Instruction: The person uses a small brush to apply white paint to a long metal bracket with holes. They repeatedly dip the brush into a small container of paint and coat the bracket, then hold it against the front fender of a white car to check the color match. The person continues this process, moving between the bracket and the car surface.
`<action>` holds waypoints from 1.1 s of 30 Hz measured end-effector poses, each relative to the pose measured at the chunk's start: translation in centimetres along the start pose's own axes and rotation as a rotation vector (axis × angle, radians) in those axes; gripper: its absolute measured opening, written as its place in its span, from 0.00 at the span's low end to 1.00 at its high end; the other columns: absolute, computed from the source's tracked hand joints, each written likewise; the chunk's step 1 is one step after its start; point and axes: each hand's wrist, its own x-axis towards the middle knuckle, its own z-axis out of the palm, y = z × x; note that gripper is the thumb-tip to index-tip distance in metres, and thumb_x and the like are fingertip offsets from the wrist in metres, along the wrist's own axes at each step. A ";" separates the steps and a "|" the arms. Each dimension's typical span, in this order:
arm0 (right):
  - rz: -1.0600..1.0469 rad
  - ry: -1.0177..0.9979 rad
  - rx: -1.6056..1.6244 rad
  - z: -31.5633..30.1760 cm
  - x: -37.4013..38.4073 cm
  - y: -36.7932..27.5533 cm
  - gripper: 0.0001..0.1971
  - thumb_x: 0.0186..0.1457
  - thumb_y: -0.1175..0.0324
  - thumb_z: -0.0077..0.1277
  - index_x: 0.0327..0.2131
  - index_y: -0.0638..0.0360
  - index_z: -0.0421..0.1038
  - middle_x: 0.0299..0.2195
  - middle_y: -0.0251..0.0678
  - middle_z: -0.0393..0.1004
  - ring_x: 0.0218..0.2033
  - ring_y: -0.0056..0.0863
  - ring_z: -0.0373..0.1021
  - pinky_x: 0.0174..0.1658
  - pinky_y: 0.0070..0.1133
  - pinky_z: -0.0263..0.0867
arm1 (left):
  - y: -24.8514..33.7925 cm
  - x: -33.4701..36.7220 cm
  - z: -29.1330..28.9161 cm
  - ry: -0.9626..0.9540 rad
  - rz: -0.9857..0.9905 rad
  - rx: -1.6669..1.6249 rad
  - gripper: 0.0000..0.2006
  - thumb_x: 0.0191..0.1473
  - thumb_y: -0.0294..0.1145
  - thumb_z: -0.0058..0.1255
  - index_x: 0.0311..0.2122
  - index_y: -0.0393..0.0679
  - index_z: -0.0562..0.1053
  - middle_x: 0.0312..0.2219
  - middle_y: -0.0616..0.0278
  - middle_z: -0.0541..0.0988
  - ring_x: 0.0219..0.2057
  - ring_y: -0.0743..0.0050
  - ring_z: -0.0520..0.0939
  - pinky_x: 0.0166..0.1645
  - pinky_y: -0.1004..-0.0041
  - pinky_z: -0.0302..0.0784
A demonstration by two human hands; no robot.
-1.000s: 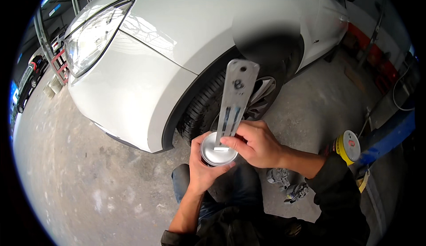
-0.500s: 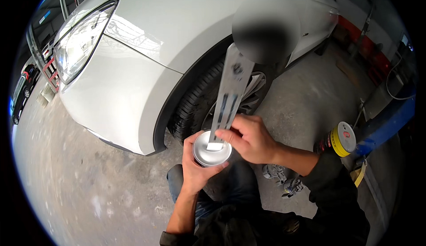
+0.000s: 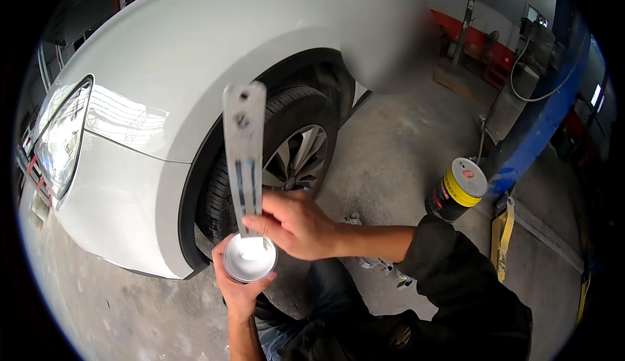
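Observation:
My left hand (image 3: 236, 294) is wrapped round a small round cup (image 3: 248, 279) from its left and near side. White or silvery paint (image 3: 255, 254) shows inside it. With its fingers closed on the lower part, my right hand (image 3: 296, 227) grips a long flat mixing stick (image 3: 244, 143). The stick has a hole near its top and dark slots or markings lower down. It stands nearly upright, its lower end at the far side of the cup's mouth; whether the tip touches the paint is hard to see.
A white car (image 3: 146, 110) fills the far left, its front wheel (image 3: 299, 152) just beyond my hands. On the grey floor to the right stands a black and yellow pail (image 3: 456, 192), close to a blue post (image 3: 543, 133). My shoes are partly hidden below my right forearm.
The view has turned to the right, so the car and both hands sit further left. The stick has swung from leaning right to nearly upright. Both hands keep their grips.

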 end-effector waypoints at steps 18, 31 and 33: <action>-0.103 -0.064 0.048 1.5 -0.7 -0.7 0.12 0.60 0.67 0.54 0.27 0.63 0.65 0.21 0.43 0.70 0.21 0.38 0.71 0.25 0.27 0.63 | 0.8 0.0 0.3 -0.005 0.001 -0.038 0.44 0.29 0.25 0.75 0.54 0.38 0.62 0.47 0.58 0.74 0.49 0.70 0.76 0.55 0.69 0.73; 0.078 0.002 0.026 -0.5 2.9 -2.6 0.07 0.60 0.70 0.53 0.34 0.65 0.70 0.20 0.37 0.72 0.19 0.21 0.67 0.23 0.22 0.62 | 1.8 0.5 -0.4 -0.015 0.054 0.069 0.44 0.31 0.25 0.75 0.56 0.38 0.61 0.48 0.58 0.73 0.51 0.70 0.75 0.57 0.69 0.70; -0.104 -0.048 0.007 1.7 1.8 -1.4 0.07 0.61 0.70 0.52 0.34 0.64 0.69 0.19 0.36 0.71 0.18 0.20 0.66 0.23 0.21 0.61 | 2.1 0.8 -0.1 0.010 0.053 0.032 0.44 0.30 0.26 0.75 0.55 0.38 0.63 0.47 0.58 0.75 0.49 0.71 0.76 0.56 0.69 0.71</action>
